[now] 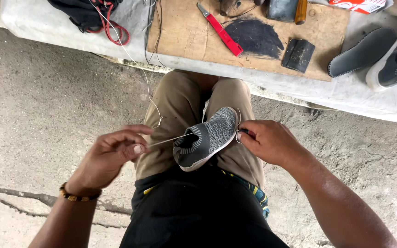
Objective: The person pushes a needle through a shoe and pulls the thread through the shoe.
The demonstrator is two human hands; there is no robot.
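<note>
A small grey knit shoe (207,137) with a white sole rests on my lap, between my khaki-clad knees. My left hand (113,154) pinches a thin white thread (166,140) that runs taut from the shoe's opening. More of this thread loops up toward the bench. My right hand (269,141) is closed at the shoe's toe end, gripping a small dark tool or needle against the sole edge; the tool is mostly hidden by my fingers.
A bench (299,89) ahead holds a cardboard sheet (180,32), a red utility knife (222,33), a black patch (253,37), a dark block (298,55), a grey insole (361,51) and another shoe (396,59). Red cord (113,25) lies at left. Cracked concrete floor surrounds me.
</note>
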